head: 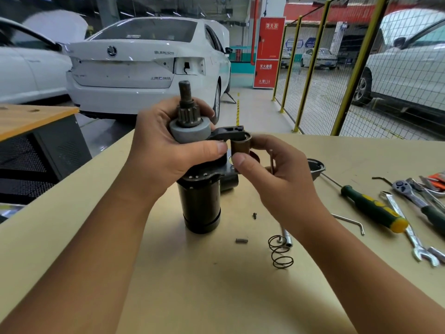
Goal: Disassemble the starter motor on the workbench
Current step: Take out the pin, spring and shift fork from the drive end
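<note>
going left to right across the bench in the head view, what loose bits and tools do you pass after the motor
starter motor → small screw → coil spring → bent hex key → green-and-yellow screwdriver → open-end spanner → ratchet

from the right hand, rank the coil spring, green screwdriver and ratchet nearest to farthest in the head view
From the right hand:
1. Coil spring, just below the wrist.
2. Green screwdriver, out to its right.
3. Ratchet, farther right, near the table edge.
</note>
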A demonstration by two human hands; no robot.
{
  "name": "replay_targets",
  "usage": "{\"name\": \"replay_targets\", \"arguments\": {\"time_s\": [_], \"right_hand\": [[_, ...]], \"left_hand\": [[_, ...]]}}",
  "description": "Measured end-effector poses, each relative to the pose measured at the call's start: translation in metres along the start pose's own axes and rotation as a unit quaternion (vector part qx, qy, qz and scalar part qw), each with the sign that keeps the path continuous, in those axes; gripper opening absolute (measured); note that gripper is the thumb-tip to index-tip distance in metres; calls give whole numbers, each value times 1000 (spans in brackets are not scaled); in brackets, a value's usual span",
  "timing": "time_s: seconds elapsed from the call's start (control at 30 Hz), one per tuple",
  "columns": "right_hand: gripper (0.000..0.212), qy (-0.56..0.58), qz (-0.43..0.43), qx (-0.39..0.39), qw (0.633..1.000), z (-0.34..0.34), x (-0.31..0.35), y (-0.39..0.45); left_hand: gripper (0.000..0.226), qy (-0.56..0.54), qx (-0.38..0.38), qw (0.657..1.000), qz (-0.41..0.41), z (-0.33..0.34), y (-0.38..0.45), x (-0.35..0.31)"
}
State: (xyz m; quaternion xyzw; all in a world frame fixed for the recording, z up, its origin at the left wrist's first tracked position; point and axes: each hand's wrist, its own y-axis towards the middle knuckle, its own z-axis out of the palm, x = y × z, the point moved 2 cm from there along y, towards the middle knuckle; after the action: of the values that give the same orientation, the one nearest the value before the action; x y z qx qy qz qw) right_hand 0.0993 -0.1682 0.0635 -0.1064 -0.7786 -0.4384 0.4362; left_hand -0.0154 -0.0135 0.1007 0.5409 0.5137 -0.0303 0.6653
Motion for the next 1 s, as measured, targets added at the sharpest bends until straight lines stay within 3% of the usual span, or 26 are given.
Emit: {"name": "replay_targets", "arguments": {"time_s": [0.27,0.53,0.67,0.77,0.9,1.0], "right_hand": [[21,44,66,63,995,1,-9,-1],[20,-62,-28,14,998,2,-1,-4],[24,-83,-20,14,996,-1,0,-3],[19,-100,-10,2,995,-3,-2,-3],[15,-99,13,-31,995,-4,-5,-2],[16,-73,30,-37,996,-6,-7,-2]], "left_hand": [[43,37,10,999,2,5,-2,0],[49,93,56,994,-20,0,-3,-3],[50,107,67,992,-23,5,-1,-2],[66,90,71,991,-62,3,-1,5],[89,90,154,975,-136,-1,-2,13],[82,91,135,978,-128,2,0,17]]}}
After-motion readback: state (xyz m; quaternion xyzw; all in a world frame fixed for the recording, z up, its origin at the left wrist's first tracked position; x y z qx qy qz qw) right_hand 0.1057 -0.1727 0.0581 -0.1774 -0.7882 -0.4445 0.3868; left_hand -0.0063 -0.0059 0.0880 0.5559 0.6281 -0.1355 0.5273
